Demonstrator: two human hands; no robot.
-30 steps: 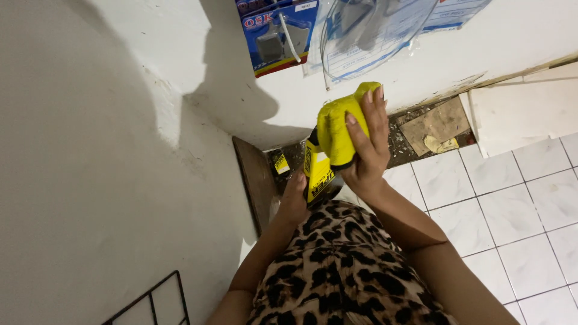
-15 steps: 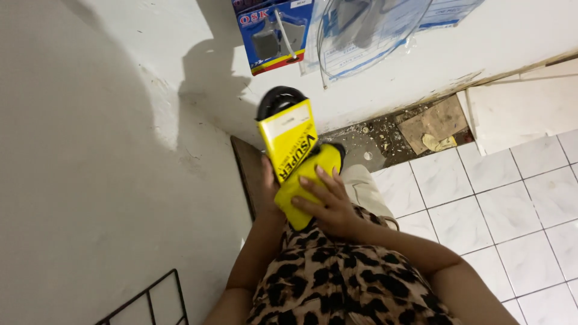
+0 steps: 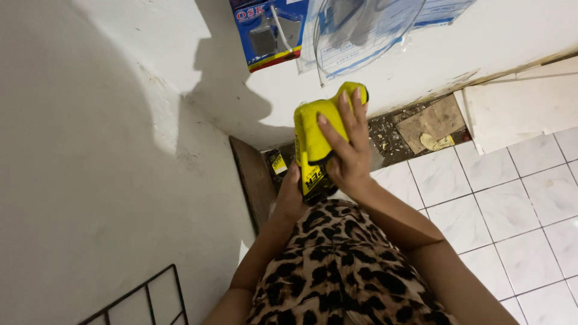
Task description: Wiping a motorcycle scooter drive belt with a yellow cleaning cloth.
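I hold a yellow cloth [image 3: 319, 126] and a yellow-and-black cardboard package [image 3: 313, 177] in front of me. My right hand [image 3: 349, 150] is wrapped around the cloth from the right, fingers spread up over its folded top. My left hand [image 3: 291, 192] sits lower left and grips the bottom of the package, which is mostly hidden behind the cloth. Both hands hover above the floor corner.
White walls meet at the left. Blue packaged items [image 3: 268, 33] and a clear plastic bag [image 3: 355, 36] hang on the far wall. A dark wooden board [image 3: 250, 180] leans in the corner. Broken floor with rubble [image 3: 409, 126] borders white tiles [image 3: 481, 204]. A black wire grid [image 3: 144, 301] sits at the bottom left.
A half second ago the package stood upright showing its yellow face and black loop; now the yellow cloth covers it and my right hand has risen over the top.
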